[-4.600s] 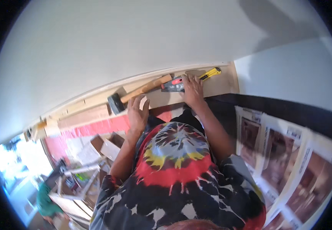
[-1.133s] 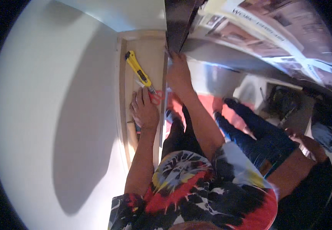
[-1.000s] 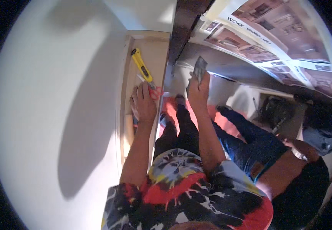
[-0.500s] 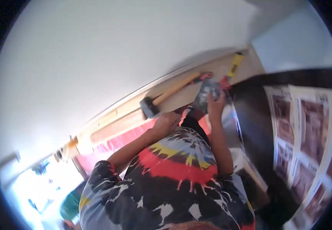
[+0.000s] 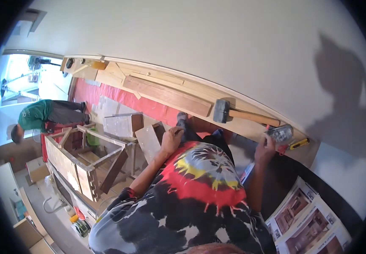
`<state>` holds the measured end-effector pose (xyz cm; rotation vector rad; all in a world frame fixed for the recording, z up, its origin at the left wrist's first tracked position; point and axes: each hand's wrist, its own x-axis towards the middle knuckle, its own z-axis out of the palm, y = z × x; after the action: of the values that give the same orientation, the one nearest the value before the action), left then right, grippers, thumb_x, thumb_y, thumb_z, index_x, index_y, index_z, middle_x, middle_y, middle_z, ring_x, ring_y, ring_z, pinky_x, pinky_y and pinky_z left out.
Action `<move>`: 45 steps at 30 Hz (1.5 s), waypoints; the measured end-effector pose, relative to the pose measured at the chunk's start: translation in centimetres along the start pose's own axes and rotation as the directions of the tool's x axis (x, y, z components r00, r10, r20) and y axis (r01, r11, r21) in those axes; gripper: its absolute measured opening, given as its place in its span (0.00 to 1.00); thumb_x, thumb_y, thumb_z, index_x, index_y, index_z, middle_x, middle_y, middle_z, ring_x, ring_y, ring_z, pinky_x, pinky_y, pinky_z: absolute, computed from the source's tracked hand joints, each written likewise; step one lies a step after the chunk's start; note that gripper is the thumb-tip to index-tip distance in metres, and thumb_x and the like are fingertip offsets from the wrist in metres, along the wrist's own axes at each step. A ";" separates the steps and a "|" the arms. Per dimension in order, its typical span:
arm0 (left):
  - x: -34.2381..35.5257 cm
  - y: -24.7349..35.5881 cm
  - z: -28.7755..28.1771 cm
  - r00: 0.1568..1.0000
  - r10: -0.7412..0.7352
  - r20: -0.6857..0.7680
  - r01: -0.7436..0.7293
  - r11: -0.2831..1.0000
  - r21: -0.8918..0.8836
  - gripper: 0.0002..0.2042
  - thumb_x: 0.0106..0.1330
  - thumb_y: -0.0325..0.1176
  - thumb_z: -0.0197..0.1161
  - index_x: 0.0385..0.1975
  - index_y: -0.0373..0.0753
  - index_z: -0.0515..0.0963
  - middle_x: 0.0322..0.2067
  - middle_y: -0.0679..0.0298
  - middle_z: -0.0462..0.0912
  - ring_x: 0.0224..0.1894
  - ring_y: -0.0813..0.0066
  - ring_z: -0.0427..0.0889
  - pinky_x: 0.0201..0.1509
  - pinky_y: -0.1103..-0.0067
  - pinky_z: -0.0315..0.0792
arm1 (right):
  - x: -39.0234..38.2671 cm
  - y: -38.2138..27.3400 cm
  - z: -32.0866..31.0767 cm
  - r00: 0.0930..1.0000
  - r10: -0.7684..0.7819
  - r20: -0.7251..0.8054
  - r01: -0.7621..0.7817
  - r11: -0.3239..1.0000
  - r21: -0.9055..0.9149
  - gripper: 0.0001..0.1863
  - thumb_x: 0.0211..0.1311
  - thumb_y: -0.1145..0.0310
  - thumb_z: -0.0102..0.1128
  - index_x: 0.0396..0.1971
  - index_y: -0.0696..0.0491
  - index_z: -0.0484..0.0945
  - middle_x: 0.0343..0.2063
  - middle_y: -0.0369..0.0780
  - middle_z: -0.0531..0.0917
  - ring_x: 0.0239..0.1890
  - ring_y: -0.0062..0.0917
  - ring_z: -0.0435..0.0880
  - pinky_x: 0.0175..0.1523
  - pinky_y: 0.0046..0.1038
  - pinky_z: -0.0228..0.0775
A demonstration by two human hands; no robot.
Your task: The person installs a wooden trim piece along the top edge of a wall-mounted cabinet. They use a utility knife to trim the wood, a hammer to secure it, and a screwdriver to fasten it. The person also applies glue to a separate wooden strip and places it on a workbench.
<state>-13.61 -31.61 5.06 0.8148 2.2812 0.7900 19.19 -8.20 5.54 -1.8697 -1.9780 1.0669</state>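
My right hand is closed at the near end of a grey, white-speckled bag-like thing over the wooden ledge at the right; its exact kind is unclear. Just beyond it lies a yellow utility knife, with a small red item beside it. A mallet with a black head rests on the ledge, its wooden handle running right to the speckled thing. In front of my body, my left hand has its fingers curled together; whatever they may hold is hidden.
A reddish-brown board lies along the ledge against the pale wall. To the left stand a wooden frame and drawer-like boxes. A person in a green top bends at the far left. Printed picture sheets are at lower right.
The view has swung, bringing the wooden frame and the other person into sight at left. My right hand and the speckled thing are now lower and farther right. My left hand stays before my body.
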 end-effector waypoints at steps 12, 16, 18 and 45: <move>8.0 -6.2 -11.9 0.977 0.134 -0.166 -0.139 0.990 -0.019 0.10 0.65 0.29 0.60 0.43 0.35 0.81 0.38 0.48 0.83 0.44 0.49 0.82 0.48 0.65 0.75 | 4.1 -9.2 9.7 0.931 -0.308 0.196 0.362 0.843 -0.397 0.31 0.54 0.76 0.61 0.61 0.49 0.70 0.58 0.50 0.72 0.61 0.47 0.73 0.58 0.43 0.72; 13.6 -8.7 -17.3 0.932 0.326 -0.160 -0.316 0.945 0.086 0.10 0.64 0.28 0.60 0.44 0.37 0.80 0.40 0.49 0.81 0.46 0.48 0.79 0.49 0.62 0.74 | 3.4 -8.9 9.2 0.921 -0.387 0.054 0.358 0.781 -0.512 0.21 0.55 0.79 0.59 0.52 0.56 0.76 0.49 0.51 0.78 0.55 0.48 0.76 0.56 0.43 0.70; 16.3 -9.3 -19.1 0.899 0.411 -0.154 -0.394 0.910 0.127 0.10 0.64 0.28 0.60 0.44 0.37 0.79 0.41 0.50 0.81 0.45 0.47 0.78 0.49 0.62 0.74 | 2.8 -10.3 8.4 0.907 -0.422 0.020 0.379 0.793 -0.476 0.18 0.56 0.79 0.59 0.49 0.59 0.76 0.44 0.50 0.80 0.48 0.45 0.80 0.53 0.40 0.72; 30.3 -6.9 -21.3 0.669 0.581 0.463 -0.716 0.670 0.195 0.12 0.56 0.30 0.63 0.41 0.41 0.84 0.44 0.51 0.83 0.50 0.50 0.78 0.55 0.63 0.72 | -4.9 -23.9 23.8 0.921 -0.341 0.191 0.374 0.910 -0.180 0.30 0.57 0.70 0.60 0.62 0.48 0.67 0.61 0.45 0.68 0.44 0.47 0.83 0.45 0.45 0.78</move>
<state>-50.03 -21.84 4.58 1.8791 1.7806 0.4291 -13.00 -19.37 5.08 -1.4575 -2.4911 0.9466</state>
